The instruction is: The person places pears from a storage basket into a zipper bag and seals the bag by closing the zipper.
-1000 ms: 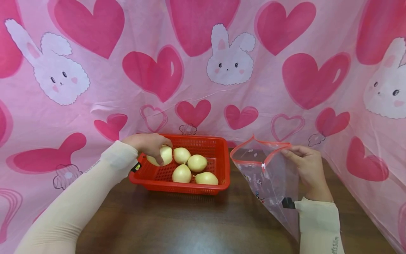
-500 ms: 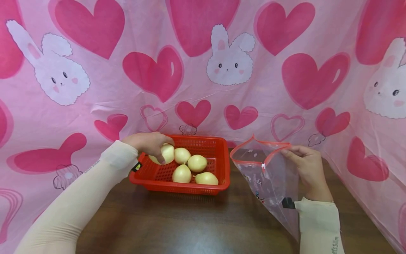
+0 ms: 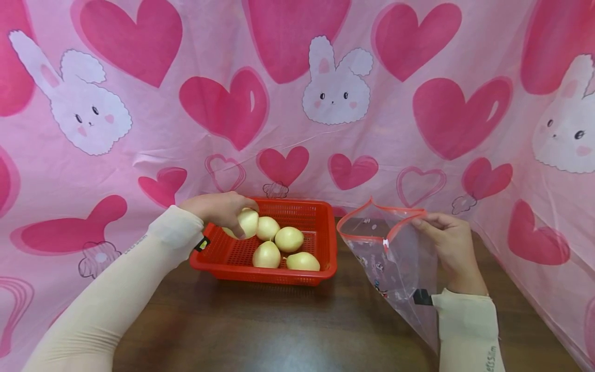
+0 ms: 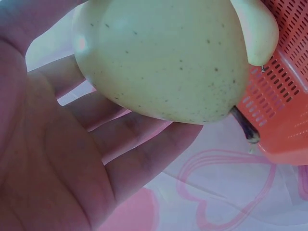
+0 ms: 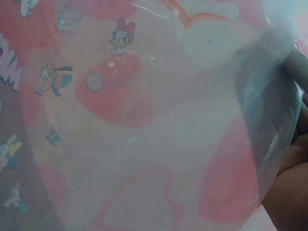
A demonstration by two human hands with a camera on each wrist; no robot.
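Note:
My left hand (image 3: 222,209) grips a pale yellow pear (image 3: 248,223) over the left side of a red plastic basket (image 3: 218,269). In the left wrist view the held pear (image 4: 163,57) shows brown specks and a dark stem, with fingers curled under it. Several other pears (image 3: 289,238) lie in the basket, beside the held one. On the right, my right hand (image 3: 448,248) pinches the rim of a clear zip bag (image 3: 409,263) with a red-orange zip edge; its mouth gapes. Cartoon prints on the bag (image 5: 144,144) fill the right wrist view, where the fingertips are hidden.
The basket and bag are over a dark brown wooden table (image 3: 288,325). A pink cloth (image 3: 288,134) with hearts and rabbits hangs close behind the basket and along both sides.
My left hand has shifted slightly to the right and up with the pear in it. The right hand and the bag have stayed in place.

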